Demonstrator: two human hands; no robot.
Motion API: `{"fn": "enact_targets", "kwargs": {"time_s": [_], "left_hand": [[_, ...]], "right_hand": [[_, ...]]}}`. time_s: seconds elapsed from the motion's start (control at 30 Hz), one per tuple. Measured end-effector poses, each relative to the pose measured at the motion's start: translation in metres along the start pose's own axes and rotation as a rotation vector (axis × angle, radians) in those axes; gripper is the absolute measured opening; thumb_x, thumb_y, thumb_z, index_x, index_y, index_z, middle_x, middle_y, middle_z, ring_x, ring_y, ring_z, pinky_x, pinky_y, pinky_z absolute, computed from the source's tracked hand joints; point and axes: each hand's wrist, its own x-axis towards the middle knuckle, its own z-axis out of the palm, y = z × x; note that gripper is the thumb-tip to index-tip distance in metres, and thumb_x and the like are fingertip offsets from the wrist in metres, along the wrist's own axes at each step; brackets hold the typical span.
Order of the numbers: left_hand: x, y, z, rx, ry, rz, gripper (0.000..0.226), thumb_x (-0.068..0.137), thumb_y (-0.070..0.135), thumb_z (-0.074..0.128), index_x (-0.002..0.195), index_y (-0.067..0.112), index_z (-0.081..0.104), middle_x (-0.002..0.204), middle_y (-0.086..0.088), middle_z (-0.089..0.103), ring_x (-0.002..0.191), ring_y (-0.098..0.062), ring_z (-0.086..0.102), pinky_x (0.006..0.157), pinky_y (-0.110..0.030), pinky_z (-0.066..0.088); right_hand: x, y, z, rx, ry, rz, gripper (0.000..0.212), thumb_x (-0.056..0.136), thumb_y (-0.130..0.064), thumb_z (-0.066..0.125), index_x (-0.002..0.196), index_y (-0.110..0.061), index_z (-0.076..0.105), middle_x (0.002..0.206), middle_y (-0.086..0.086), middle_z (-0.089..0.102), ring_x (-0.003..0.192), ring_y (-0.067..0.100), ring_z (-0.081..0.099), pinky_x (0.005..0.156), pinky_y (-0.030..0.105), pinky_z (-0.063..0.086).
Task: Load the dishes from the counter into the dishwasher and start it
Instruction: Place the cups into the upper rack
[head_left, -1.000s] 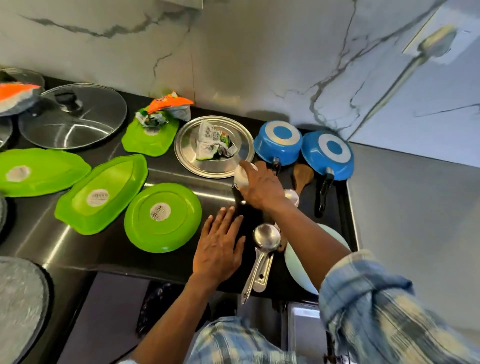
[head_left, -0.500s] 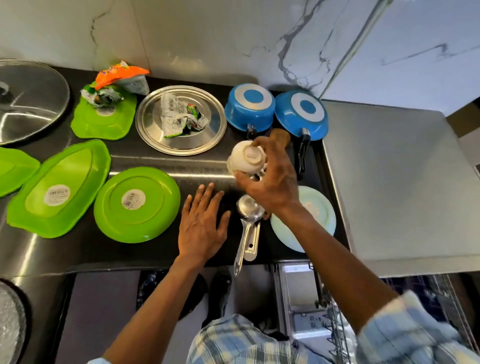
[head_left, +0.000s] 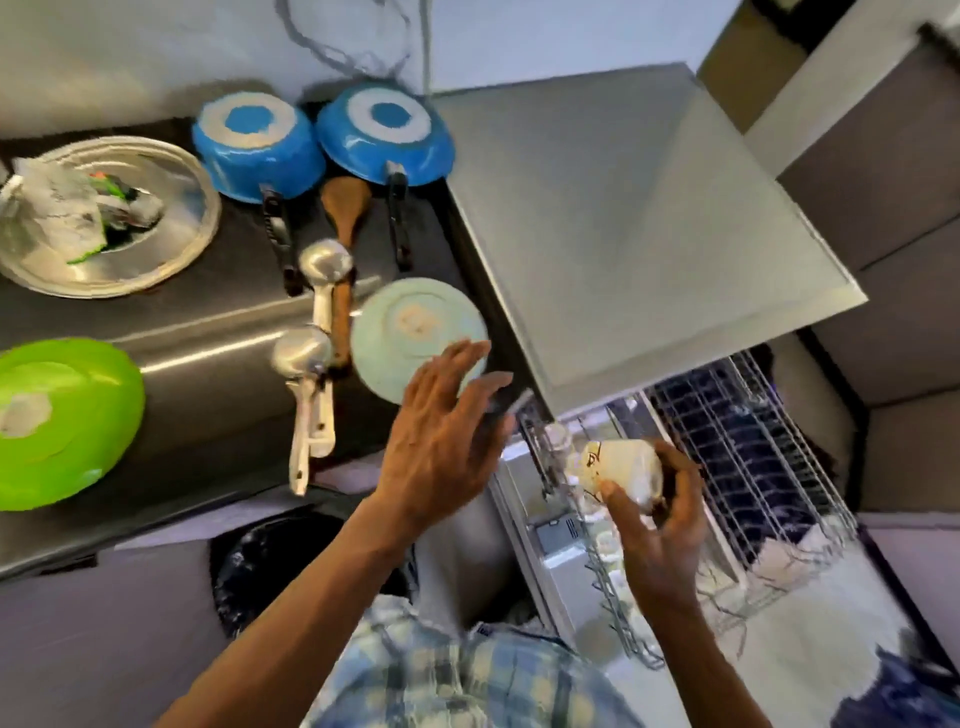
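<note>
My right hand (head_left: 657, 525) grips a small white cup (head_left: 618, 465) and holds it over the pulled-out wire rack (head_left: 737, 457) of the dishwasher, below the counter's right end. My left hand (head_left: 441, 441) hovers with fingers spread at the counter's front edge, its fingertips over a pale blue plate (head_left: 410, 332). On the dark counter lie two steel ladles (head_left: 311, 353), a wooden spatula (head_left: 345, 208), two upturned blue pans (head_left: 254, 140) (head_left: 384, 132), a green plate (head_left: 57, 415) and a steel plate (head_left: 171, 244) carrying crumpled wrappers.
The grey top of the dishwasher (head_left: 639, 218) stands to the right of the counter. White dishes sit in the rack's near part (head_left: 779, 561). A dark round bin (head_left: 270, 566) is on the floor under the counter edge.
My right hand has carried the white cup from above the counter down and right to over the dishwasher rack. My left hand lifted off the counter and moved right, toward the pale blue plate.
</note>
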Motion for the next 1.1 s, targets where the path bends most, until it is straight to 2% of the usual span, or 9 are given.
{"fn": "enact_targets", "kwargs": {"time_s": [0.07, 0.13, 0.2, 0.3, 0.37, 0.43, 0.57, 0.83, 1.1], "left_hand": [[0.013, 0.018, 0.031, -0.021, -0.112, 0.076, 0.041, 0.099, 0.033, 0.063, 0.135, 0.014, 0.063, 0.159, -0.010, 0.045, 0.152, -0.029, 0.036, 0.120, -0.046, 0.035], [0.029, 0.033, 0.070, 0.022, -0.242, 0.151, 0.048, 0.095, 0.032, 0.066, 0.138, 0.015, 0.058, 0.160, -0.011, 0.043, 0.153, -0.029, 0.035, 0.120, -0.047, 0.035], [0.047, 0.039, 0.108, 0.094, -0.392, 0.177, 0.059, 0.090, 0.034, 0.068, 0.144, 0.016, 0.051, 0.162, -0.012, 0.038, 0.153, -0.032, 0.033, 0.121, -0.050, 0.034], [0.073, 0.035, 0.146, 0.274, -0.593, 0.199, 0.078, 0.091, 0.042, 0.064, 0.157, 0.020, 0.029, 0.170, -0.010, 0.021, 0.158, -0.031, 0.019, 0.125, -0.053, 0.026], [0.086, 0.032, 0.168, 0.392, -0.663, 0.229, 0.092, 0.091, 0.045, 0.063, 0.164, 0.021, 0.012, 0.174, -0.007, 0.006, 0.161, -0.029, 0.006, 0.129, -0.051, 0.013], [0.092, 0.031, 0.182, 0.445, -0.680, 0.247, 0.103, 0.090, 0.047, 0.065, 0.166, 0.020, 0.000, 0.174, -0.006, -0.005, 0.161, -0.029, -0.004, 0.130, -0.050, 0.005], [0.097, 0.026, 0.190, 0.506, -0.631, 0.310, 0.115, 0.084, 0.042, 0.074, 0.165, 0.018, -0.003, 0.174, -0.010, -0.005, 0.160, -0.034, -0.001, 0.129, -0.053, 0.007], [0.097, 0.026, 0.187, 0.534, -0.603, 0.296, 0.114, 0.083, 0.030, 0.079, 0.166, 0.016, 0.002, 0.174, -0.012, 0.000, 0.161, -0.035, 0.000, 0.128, -0.057, 0.009], [0.097, 0.028, 0.186, 0.516, -0.566, 0.273, 0.108, 0.085, 0.033, 0.076, 0.166, 0.019, 0.006, 0.174, -0.009, 0.005, 0.161, -0.030, 0.003, 0.129, -0.054, 0.010]], "right_hand": [[-0.009, 0.036, -0.017, -0.003, 0.060, 0.115, 0.074, 0.072, -0.048, 0.075, 0.130, -0.006, 0.055, 0.120, 0.014, 0.059, 0.100, 0.023, 0.065, 0.071, 0.026, 0.058], [-0.013, 0.072, -0.036, -0.010, 0.122, 0.225, 0.077, 0.067, -0.051, 0.076, 0.127, -0.007, 0.056, 0.117, 0.016, 0.060, 0.095, 0.022, 0.065, 0.068, 0.012, 0.053], [-0.012, 0.113, -0.053, -0.047, 0.168, 0.343, 0.076, 0.063, -0.044, 0.082, 0.123, -0.005, 0.057, 0.113, 0.016, 0.062, 0.093, 0.029, 0.064, 0.069, 0.008, 0.049], [-0.011, 0.170, -0.072, -0.172, 0.192, 0.502, 0.069, 0.063, -0.023, 0.092, 0.123, -0.006, 0.059, 0.116, 0.016, 0.061, 0.099, 0.033, 0.062, 0.082, 0.034, 0.054], [-0.012, 0.202, -0.088, -0.260, 0.168, 0.581, 0.071, 0.065, -0.015, 0.092, 0.128, -0.011, 0.059, 0.122, 0.016, 0.059, 0.103, 0.030, 0.059, 0.084, 0.032, 0.049], [-0.017, 0.225, -0.105, -0.365, 0.125, 0.653, 0.073, 0.066, -0.013, 0.089, 0.131, -0.014, 0.055, 0.125, 0.015, 0.055, 0.104, 0.032, 0.058, 0.079, 0.029, 0.042], [-0.028, 0.264, -0.129, -0.524, 0.058, 0.714, 0.074, 0.067, -0.015, 0.085, 0.130, -0.015, 0.047, 0.124, 0.014, 0.049, 0.101, 0.039, 0.061, 0.083, 0.040, 0.054], [-0.027, 0.308, -0.130, -0.603, -0.068, 0.746, 0.074, 0.074, -0.023, 0.087, 0.135, -0.017, 0.047, 0.130, 0.016, 0.052, 0.108, 0.040, 0.061, 0.085, 0.043, 0.052], [-0.027, 0.319, -0.119, -0.680, -0.092, 0.774, 0.070, 0.077, -0.007, 0.082, 0.136, -0.022, 0.046, 0.134, 0.015, 0.047, 0.109, 0.041, 0.062, 0.082, 0.047, 0.057]]}}
